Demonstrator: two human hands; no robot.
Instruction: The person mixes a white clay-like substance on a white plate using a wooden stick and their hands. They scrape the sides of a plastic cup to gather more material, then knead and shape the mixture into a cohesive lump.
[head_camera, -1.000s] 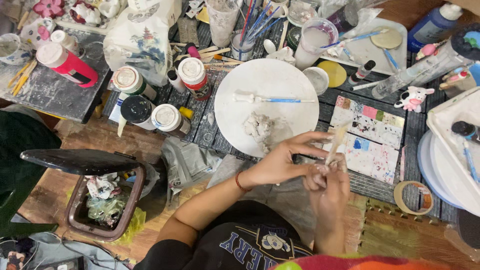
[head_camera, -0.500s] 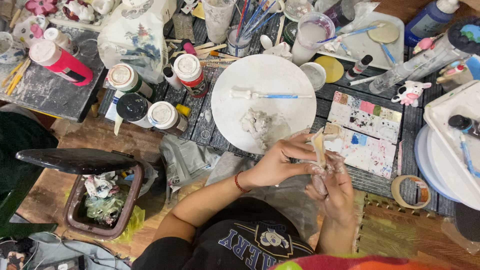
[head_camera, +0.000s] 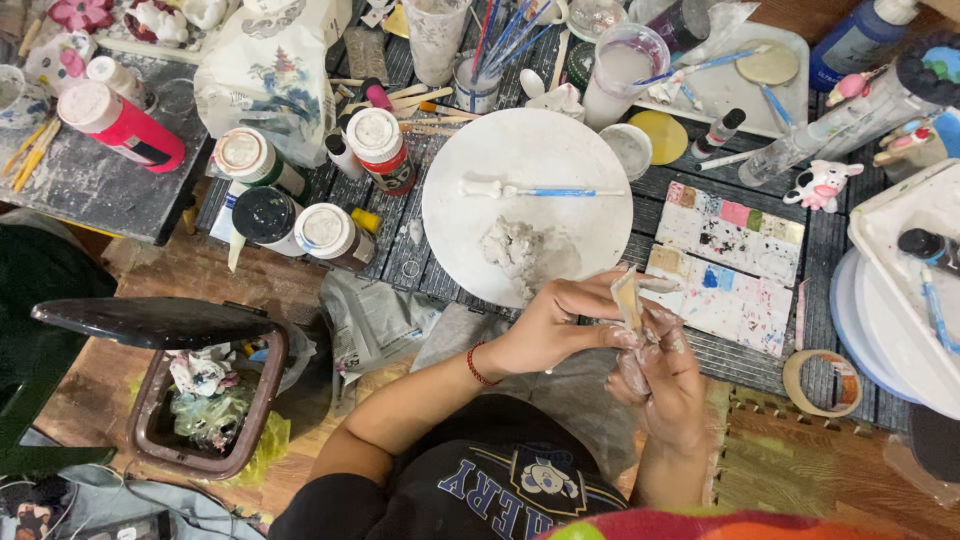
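Brush (head_camera: 545, 189) and clay lump (head_camera: 512, 245), seemingly, lie on plate (head_camera: 455, 215).

A matt white round plate (head_camera: 530, 150) is smeared with rough, lumpy grey clay (head_camera: 512, 245). Just right of the plate, paint-stained matt palettes (head_camera: 728, 255) are seen. Left of it, glossy plastic paint bottles (head_camera: 300, 195) are dusted with dried paint.

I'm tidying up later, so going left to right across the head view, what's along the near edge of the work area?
Trash bin → left hand → wooden stick → right hand → tape roll.
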